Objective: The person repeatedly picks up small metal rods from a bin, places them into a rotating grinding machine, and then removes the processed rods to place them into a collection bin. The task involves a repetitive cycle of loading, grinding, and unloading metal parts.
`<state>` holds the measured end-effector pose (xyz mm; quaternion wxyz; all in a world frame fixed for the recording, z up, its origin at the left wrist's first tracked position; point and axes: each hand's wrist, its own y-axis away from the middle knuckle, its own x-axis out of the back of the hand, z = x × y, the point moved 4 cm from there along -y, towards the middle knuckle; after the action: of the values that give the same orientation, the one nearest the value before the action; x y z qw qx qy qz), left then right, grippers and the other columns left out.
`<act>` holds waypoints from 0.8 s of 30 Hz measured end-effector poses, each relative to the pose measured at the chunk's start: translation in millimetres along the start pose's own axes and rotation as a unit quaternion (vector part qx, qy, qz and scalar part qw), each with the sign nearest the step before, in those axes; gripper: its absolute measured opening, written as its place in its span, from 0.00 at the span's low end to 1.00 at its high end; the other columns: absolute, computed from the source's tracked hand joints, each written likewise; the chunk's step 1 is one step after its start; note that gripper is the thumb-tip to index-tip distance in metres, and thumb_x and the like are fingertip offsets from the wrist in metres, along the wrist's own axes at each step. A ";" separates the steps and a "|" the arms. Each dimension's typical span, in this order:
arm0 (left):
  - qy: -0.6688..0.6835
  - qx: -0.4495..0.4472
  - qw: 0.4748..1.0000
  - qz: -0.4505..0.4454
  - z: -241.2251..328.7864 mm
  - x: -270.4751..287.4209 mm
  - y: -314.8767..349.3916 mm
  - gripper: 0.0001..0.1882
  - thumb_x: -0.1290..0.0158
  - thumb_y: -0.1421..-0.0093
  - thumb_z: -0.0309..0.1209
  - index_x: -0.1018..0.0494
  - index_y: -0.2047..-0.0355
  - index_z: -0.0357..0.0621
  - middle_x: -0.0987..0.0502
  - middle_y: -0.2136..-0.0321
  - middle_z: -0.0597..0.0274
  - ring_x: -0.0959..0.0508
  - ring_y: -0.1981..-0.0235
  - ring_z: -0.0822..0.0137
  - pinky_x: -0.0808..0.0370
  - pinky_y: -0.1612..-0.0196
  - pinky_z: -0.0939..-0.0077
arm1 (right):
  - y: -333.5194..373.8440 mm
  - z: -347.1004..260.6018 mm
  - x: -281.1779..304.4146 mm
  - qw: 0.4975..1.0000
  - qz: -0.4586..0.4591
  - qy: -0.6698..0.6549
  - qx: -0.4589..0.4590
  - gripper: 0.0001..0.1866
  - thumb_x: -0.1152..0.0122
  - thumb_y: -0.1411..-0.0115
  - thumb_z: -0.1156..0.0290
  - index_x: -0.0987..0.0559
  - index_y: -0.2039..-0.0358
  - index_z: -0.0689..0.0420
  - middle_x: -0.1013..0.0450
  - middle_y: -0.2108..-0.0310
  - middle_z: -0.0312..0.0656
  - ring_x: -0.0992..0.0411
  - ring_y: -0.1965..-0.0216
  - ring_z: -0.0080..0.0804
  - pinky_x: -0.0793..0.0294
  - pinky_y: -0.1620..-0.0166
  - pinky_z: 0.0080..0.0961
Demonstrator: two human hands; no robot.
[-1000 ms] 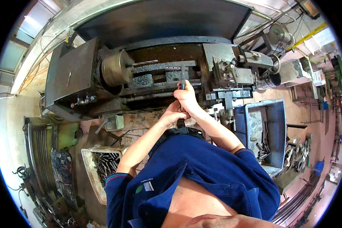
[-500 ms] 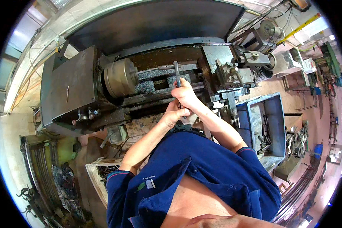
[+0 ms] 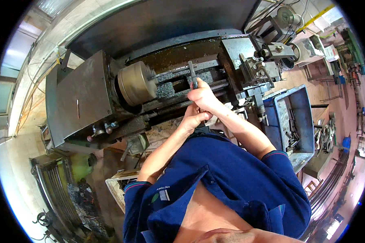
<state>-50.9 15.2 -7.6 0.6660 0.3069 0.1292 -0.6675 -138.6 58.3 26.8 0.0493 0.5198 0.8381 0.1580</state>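
My right hand (image 3: 202,94) is closed around the middle of a long, flat grey metal tool (image 3: 192,72), whose exact kind I cannot make out. Its far end reaches over the lathe bed and crosses a slim metal rod (image 3: 170,74) that sticks out from the chuck (image 3: 137,84); whether they touch is unclear. Nearer my body, my left hand (image 3: 194,118) is closed at the near end of the same tool, just below my right wrist. Grey metal chips (image 3: 165,90) lie on the bed beneath.
The headstock (image 3: 81,93) stands left, with a thin stick (image 3: 78,108) on top. To the right are the tool post (image 3: 255,69) and tailstock (image 3: 279,52). A blue bin (image 3: 308,121) with metal pieces stands at right. A dark splash guard (image 3: 162,24) rises behind.
The whole view has shifted, so the lathe and my hands appear farther right. Both hands keep their hold on the tool, which still lies across the rod.
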 end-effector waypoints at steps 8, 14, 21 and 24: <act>0.019 -0.012 0.999 0.033 12.2 -3.4 4.2 0.25 0.43 0.60 0.25 0.35 0.59 0.35 0.28 0.68 0.64 0.28 0.66 0.73 0.30 0.64 0.81 | -0.5 -6.7 -6.6 0.999 -0.020 0.037 0.000 0.13 0.46 0.64 0.72 0.34 0.76 0.62 0.34 0.80 0.44 0.35 0.75 0.31 0.35 0.70 0.27; -0.024 -0.020 0.999 -0.003 2.1 19.5 4.7 0.23 0.40 0.60 0.28 0.33 0.62 0.34 0.27 0.69 0.64 0.26 0.68 0.73 0.29 0.64 0.81 | -4.3 -4.0 -20.8 0.998 -0.052 0.032 -0.019 0.15 0.45 0.64 0.72 0.33 0.73 0.63 0.34 0.77 0.45 0.35 0.72 0.33 0.34 0.67 0.28; -0.014 -0.054 0.998 -0.005 -8.8 6.4 -7.0 0.28 0.38 0.59 0.33 0.35 0.59 0.34 0.27 0.69 0.65 0.27 0.68 0.73 0.30 0.66 0.81 | -9.0 6.0 -0.9 0.999 -0.012 0.041 -0.015 0.13 0.45 0.64 0.73 0.33 0.75 0.61 0.35 0.80 0.42 0.36 0.75 0.30 0.35 0.71 0.26; -0.021 0.008 1.000 -0.009 -4.7 25.1 1.2 0.27 0.40 0.59 0.26 0.37 0.58 0.33 0.28 0.69 0.62 0.27 0.67 0.71 0.29 0.64 0.80 | -5.7 -5.7 -20.2 0.997 -0.053 0.061 -0.003 0.14 0.45 0.64 0.71 0.33 0.74 0.62 0.34 0.77 0.45 0.35 0.71 0.33 0.35 0.67 0.27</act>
<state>-46.6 -2.5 -25.6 0.6599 0.2972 0.1125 -0.6808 -135.6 36.8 28.8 0.0078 0.4635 0.8655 0.1896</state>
